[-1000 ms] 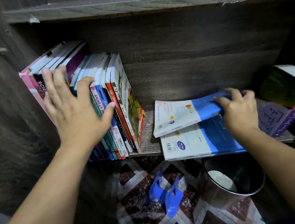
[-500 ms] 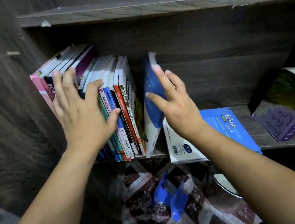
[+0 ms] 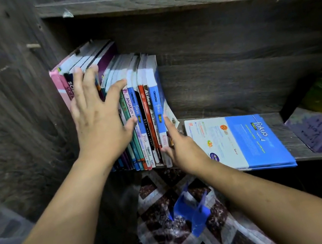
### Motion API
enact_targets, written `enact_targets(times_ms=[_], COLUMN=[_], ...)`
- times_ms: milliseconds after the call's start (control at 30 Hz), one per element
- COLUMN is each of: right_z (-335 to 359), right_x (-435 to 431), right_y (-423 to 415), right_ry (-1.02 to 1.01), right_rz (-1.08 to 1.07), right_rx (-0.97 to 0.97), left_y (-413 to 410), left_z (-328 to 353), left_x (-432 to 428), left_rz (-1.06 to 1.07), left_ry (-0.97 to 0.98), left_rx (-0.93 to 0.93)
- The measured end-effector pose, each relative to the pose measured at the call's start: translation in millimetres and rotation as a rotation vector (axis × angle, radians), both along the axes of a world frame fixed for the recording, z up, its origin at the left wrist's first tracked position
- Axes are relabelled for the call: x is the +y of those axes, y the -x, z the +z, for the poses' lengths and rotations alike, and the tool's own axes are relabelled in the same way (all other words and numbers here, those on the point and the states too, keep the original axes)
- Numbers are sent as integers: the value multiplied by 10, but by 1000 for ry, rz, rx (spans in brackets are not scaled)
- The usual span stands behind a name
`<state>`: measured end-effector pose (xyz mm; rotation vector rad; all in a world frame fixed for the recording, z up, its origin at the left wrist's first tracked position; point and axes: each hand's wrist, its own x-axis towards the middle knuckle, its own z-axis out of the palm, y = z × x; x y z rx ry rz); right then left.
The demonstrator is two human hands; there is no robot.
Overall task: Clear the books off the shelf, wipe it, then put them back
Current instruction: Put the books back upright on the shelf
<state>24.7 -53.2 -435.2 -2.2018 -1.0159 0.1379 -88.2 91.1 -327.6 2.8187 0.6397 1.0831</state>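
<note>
Lying flat on the shelf, long axis front to back, the blue book sits just right of the right hand, the nearer grip, fingers straight against the upright row. Left hand spread flat on spines.

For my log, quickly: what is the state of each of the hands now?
Left hand: open, fingers flat against the upright books.
Right hand: open, fingers pressing the blue fokus book.

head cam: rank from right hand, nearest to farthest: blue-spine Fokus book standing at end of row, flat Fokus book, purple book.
1. Standing Fokus book: touching the right hand, at its left.
2. Flat Fokus book: just right, on the shelf.
3. Purple book: far right end.
</note>
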Motion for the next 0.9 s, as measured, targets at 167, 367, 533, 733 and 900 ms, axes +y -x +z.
enact_targets(times_ms=[167,367,533,733,900], right_z=[-4,81,-5,-6,-66], right_x=[48,-284,-890,-1531,-1690], right_y=[-70,-196,-394,-736,-852], right_ry=[-16,264,658,909,925], right_rz=[-40,45,-21,-101,-95], right_rx=[29,-208,-282,-184,-178], left_y=[-11,-20,-44,-79,-94], left_z=[-7,-2,-4,2,-10], left_x=[-12,-11,-27,-70,-69], left_rz=[6,30,39,59,69], left_ry=[-12,-38,-38,-23,-29], left_rx=[-7,4,5,-7,-6])
